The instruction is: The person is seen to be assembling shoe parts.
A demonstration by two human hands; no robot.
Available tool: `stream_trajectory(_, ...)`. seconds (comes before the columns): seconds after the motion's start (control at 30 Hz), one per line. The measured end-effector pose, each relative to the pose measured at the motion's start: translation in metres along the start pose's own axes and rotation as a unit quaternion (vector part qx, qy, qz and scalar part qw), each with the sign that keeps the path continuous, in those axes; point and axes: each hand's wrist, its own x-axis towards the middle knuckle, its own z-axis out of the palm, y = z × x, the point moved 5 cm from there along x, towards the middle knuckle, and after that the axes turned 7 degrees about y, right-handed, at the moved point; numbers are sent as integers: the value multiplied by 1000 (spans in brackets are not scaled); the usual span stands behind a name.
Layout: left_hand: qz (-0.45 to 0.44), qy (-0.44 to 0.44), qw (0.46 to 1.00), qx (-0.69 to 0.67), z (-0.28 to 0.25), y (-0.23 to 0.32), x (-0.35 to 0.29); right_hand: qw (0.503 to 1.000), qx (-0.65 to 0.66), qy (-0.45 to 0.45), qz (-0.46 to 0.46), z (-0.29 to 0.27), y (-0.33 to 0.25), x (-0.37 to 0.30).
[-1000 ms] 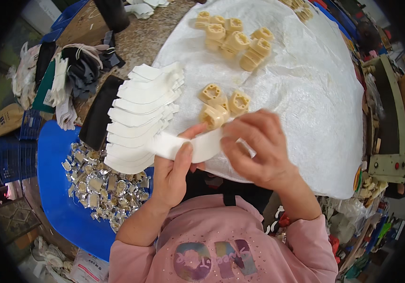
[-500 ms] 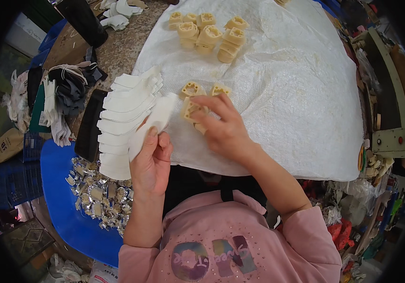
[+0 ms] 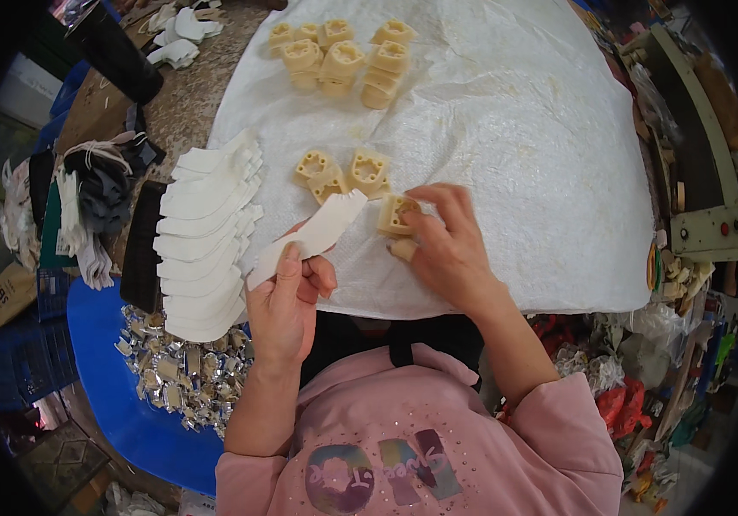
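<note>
Between the thumb and fingers of my left hand point(image 3: 287, 301) is a curved white strip point(image 3: 322, 230) with a notched far end, which slants up to the right. My right hand point(image 3: 459, 254) has its fingers closed on a cream-coloured hollow block point(image 3: 393, 215) with small holes in its face. A small yellowish piece point(image 3: 402, 249) shows at the right thumb; I cannot make out whether it is a separate thing. Just beyond the strip's end sit several more cream blocks point(image 3: 369, 170) in a loose group. To the left, overlapping white strips point(image 3: 206, 245) lie fanned in a column.
Under the blocks spreads a white woven sheet point(image 3: 524, 181). More cream blocks point(image 3: 339, 64) stand stacked at its far side. A blue tub point(image 3: 102, 378) of shiny metal bits point(image 3: 184, 370) is at the left, a black cylinder point(image 3: 115, 56) at far left, a greenish metal frame point(image 3: 709, 215) at right.
My right hand has drawn a block rightward, away from the group. The strip in my left hand has come away from the fanned strips and now points toward that block.
</note>
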Motion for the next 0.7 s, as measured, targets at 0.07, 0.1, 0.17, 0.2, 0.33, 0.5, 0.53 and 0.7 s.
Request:
stream_trajectory(0.07,-9,-29,999,-16,-1,-7,3,1000,9,15,-18,9,3,-3)
stream_trajectory(0.1,-11,-31,999,-16,4,-11,2,1000,8,16,-16,7,3,-2)
stream_trajectory(0.17,20,51,999,1,26,-9,2,1000,-4,-1,25,6,2,4)
stream_trajectory(0.2,20,50,999,2,29,-14,1,1000,-3,-1,25,6,4,4)
stream_trajectory(0.33,4,11,996,94,33,-28,0,980,116,27,159,4,26,0)
stream_trajectory(0.5,14,-9,980,198,27,-33,-3,978,104,24,182,1,33,-5)
stream_trajectory(0.53,29,-11,977,211,27,-32,-4,971,127,29,200,2,36,-7)
stream_trajectory(0.7,39,54,993,94,35,-13,1,988,21,41,144,-5,41,-18)
